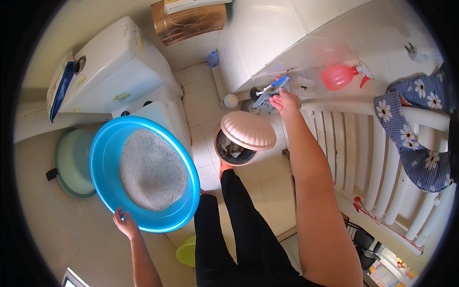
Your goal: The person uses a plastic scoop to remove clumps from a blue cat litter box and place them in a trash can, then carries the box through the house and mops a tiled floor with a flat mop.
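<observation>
A large blue basin (191,186) holds grey, grainy litter-like material, heaped unevenly inside. My left hand (125,225) is at its near rim, fingers curled, with a bit of light blue showing between them. My right hand (287,103) reaches far forward to a grey slotted plastic basket (264,101), its fingers bent at the basket's edge. A blue-and-white brush-like handle (278,82) lies across that basket. Below it, a trash bin (218,155) lined with a dark bag contains crumpled waste; its pink ribbed lid (248,130) sits askew over the opening.
A white toilet (114,71) stands beyond the basin. To the right are a red spray bottle (338,77), a white radiator (382,162) and a flowered cloth (411,134) draped over its pipe. A pale green basin (74,162) leans at the left; a lime-green bowl (186,252) lies near my legs.
</observation>
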The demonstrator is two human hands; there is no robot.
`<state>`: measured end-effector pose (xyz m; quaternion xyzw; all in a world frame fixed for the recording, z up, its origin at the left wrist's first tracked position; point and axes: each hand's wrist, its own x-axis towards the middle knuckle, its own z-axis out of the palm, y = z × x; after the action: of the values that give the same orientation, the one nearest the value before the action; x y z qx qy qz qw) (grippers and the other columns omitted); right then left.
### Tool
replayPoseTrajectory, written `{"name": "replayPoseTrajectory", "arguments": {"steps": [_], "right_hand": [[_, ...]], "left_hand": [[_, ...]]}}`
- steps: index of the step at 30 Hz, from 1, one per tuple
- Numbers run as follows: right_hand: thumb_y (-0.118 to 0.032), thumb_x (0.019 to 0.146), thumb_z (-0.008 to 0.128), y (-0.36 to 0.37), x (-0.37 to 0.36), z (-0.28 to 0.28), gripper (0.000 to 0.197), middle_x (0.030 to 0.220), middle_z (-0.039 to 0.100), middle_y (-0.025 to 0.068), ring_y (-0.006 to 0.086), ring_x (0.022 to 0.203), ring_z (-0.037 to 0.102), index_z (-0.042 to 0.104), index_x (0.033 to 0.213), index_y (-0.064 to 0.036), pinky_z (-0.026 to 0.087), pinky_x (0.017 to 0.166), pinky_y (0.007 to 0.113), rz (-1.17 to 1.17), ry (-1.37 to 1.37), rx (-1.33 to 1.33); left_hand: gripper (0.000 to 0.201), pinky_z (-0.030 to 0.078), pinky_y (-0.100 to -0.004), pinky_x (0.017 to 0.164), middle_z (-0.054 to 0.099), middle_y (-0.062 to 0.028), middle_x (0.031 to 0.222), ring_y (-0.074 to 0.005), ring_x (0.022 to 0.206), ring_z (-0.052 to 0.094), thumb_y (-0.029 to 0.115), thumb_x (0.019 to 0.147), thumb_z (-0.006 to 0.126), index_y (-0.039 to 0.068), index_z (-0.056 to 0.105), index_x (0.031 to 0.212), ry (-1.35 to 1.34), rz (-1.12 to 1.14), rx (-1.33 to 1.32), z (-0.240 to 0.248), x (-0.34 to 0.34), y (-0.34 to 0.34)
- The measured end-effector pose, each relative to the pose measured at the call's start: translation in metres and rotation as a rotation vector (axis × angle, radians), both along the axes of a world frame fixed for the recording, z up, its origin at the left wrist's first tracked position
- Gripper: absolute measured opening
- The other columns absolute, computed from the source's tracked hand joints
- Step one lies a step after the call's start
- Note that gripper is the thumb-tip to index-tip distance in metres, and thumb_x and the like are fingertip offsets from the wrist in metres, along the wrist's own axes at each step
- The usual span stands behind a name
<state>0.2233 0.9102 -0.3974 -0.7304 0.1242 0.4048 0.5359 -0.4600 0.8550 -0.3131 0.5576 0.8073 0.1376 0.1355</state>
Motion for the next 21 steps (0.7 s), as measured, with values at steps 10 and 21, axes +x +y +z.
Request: {"name": "replayPoseTrajectory", "arguments": {"steps": [10,21], "right_hand": [[-0.018,0.088,0.056,-0.051,-0.137,0.037,0.016,0.056,0.053,0.0036,0.012,0.041,0.049,0.062,0.083,-0.004,0.04,0.036,0.024,0.442,0.015,-0.105],[-0.047,0.073,0.068,0.078,-0.318,0.056,0.069,0.106,0.06,0.0198,0.0286,0.099,0.058,0.051,0.121,-0.0003,0.045,0.087,0.038,1.329,-0.473,0.055]], "left_hand": [[0.043,0.046,-0.0354,0.085,0.047,-0.0195,0.121,-0.0278,0.103,0.055,0.009,0.082,0.058,-0.003,0.045,0.122,-0.179,0.365,0.006,-0.032,-0.065,-0.031],[0.034,0.046,-0.0339,0.081,0.061,-0.0125,0.101,-0.0225,0.088,0.059,0.015,0.087,0.059,-0.006,0.052,0.113,-0.801,0.635,-0.125,-0.046,-0.08,-0.026]]}}
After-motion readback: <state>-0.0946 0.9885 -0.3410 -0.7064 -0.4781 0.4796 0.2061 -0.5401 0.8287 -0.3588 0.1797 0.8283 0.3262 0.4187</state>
